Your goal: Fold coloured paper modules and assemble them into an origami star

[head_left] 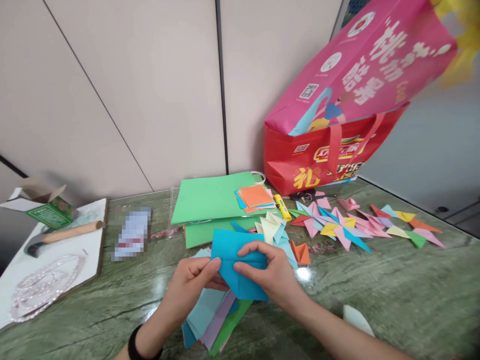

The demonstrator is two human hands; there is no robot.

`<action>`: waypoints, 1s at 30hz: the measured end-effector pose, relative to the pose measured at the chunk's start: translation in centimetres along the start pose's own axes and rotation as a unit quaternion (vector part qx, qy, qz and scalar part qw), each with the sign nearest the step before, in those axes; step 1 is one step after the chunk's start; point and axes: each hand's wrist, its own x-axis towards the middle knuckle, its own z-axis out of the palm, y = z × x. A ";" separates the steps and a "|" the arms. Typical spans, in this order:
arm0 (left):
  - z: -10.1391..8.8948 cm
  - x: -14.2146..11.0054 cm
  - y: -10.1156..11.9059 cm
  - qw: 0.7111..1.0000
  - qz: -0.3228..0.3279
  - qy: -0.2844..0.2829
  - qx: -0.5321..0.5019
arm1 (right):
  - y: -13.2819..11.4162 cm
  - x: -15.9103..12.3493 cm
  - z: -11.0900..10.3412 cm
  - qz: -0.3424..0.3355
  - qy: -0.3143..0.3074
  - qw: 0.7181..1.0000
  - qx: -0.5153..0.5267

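A blue sheet of origami paper (240,245) with crease lines and one lower corner slanted is held up between both hands. My left hand (197,277) pinches its left edge, thumb in front and fingers behind. On its right side, my right hand (268,267) grips it with the thumb and index finger on the front face. Beneath lies a fanned stack of coloured paper (217,310) in pale blue, purple and green. Just behind the sheet are folded pieces in cream (269,227) and orange (300,253).
Folded paper stars (339,225) spread over the right of the green marbled table. Green paper (210,197), small orange squares (255,195) and a yellow glue stick (282,207) lie behind. Red (285,165) and pink bags (337,75) stand back right. A hammer (67,232) rests on a white board at left.
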 end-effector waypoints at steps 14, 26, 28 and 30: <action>0.1 0.5 -0.3 0.997 -0.010 0.076 -0.013 | 0.3 0.1 0.3 0.011 -0.026 0.999 0.035; -0.1 0.6 -0.3 0.981 -0.016 0.056 0.186 | 1.4 0.2 0.5 0.000 -0.098 0.989 0.114; 0.0 0.5 -0.3 0.983 -0.014 0.052 0.175 | 1.4 0.2 0.6 -0.013 -0.080 0.992 0.100; 0.1 0.5 -0.4 0.985 -0.013 0.058 0.162 | 1.3 0.2 0.5 -0.034 -0.079 0.993 0.084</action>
